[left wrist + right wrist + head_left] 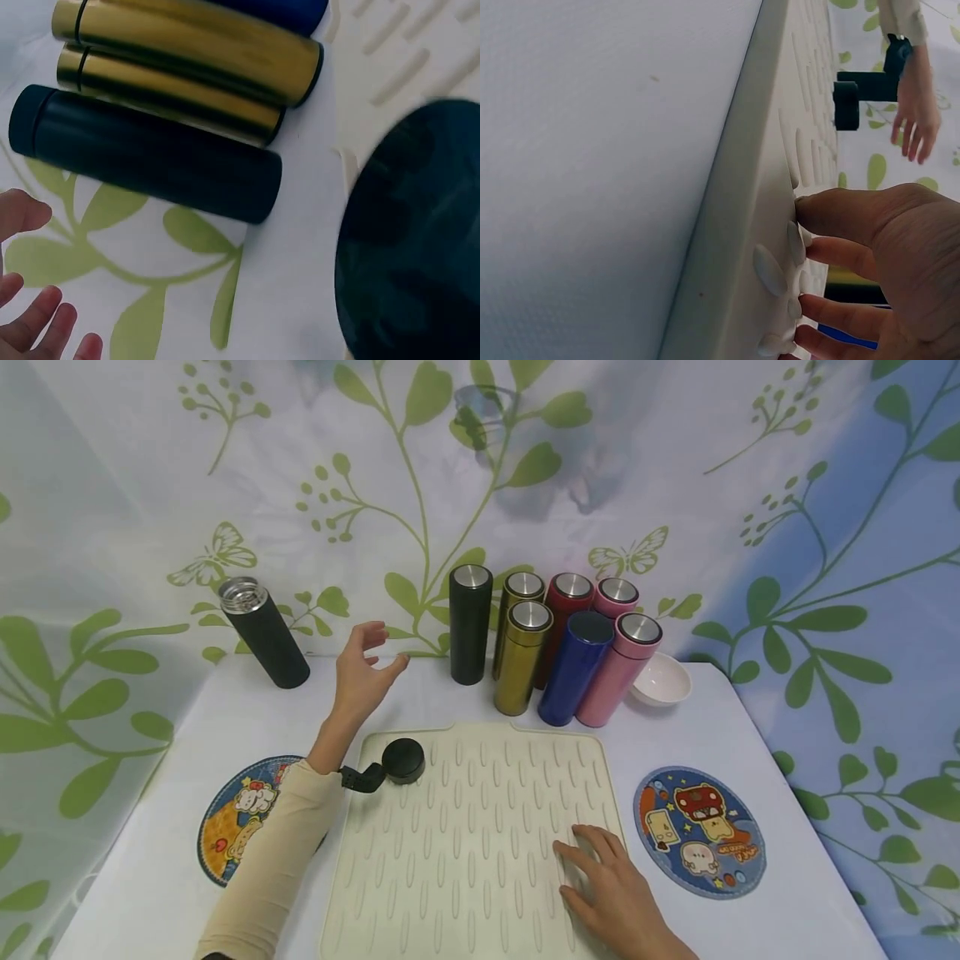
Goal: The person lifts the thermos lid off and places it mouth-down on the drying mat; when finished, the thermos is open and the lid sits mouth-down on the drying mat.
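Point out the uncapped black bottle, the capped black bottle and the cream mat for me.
Uncapped black bottle (268, 637): head view, middle of its black body.
Capped black bottle (470, 628): head view, middle of its black body.
Cream mat (480, 839): head view, bare ridged surface near its middle.

White table (720, 727), cream ridged mat (486, 827) at centre, round patterned mats (700, 832) either side, upright bottles (517, 672) behind, white bowl (667, 681).

Mat (463, 852) between coasters (700, 832), bottles (519, 670) behind
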`<state>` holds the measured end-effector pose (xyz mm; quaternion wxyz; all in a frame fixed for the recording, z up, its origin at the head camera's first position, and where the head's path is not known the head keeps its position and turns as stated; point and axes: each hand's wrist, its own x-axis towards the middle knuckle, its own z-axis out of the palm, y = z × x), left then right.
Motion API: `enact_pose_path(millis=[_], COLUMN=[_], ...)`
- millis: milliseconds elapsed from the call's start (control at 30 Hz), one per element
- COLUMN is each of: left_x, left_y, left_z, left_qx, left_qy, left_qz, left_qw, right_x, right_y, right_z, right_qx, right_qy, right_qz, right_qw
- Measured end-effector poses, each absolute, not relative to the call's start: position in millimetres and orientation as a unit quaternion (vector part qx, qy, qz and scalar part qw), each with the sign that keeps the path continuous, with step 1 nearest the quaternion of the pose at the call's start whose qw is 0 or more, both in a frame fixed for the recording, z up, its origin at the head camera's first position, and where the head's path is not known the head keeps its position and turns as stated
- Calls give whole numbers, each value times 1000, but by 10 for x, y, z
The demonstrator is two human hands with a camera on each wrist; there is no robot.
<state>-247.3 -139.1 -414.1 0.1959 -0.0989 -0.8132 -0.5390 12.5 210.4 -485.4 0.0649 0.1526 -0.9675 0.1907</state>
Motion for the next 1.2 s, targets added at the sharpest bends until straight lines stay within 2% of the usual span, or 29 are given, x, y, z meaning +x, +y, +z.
enact_pose_path(millis=[300, 500, 733, 867, 1200], left_x=[-2645, -2755, -2841, -2889, -2981], left_y=[-971, -742, -584, -486, -342], left_z=[-4111, -4135, -4218, -4209, -4170], left_qx=[-127, -128, -108, -117, -105], left_qy=[-814, -814, -825, -826, -838], left_qz=[-551, -555, -546, -543, -523], left_qw=[131, 111, 97, 94, 113], right_x=[118, 120, 133, 144, 154], right_y=[2112, 2136, 2127, 2138, 2140], right_z=[-4841, -4821, -4834, -4836, -4832], right_qx=[141, 142, 137, 143, 151], right_qy=[-970, -968, -968, -966, -963], right_qz=[193, 198, 206, 205, 209], right_qw=[44, 55, 48, 63, 81])
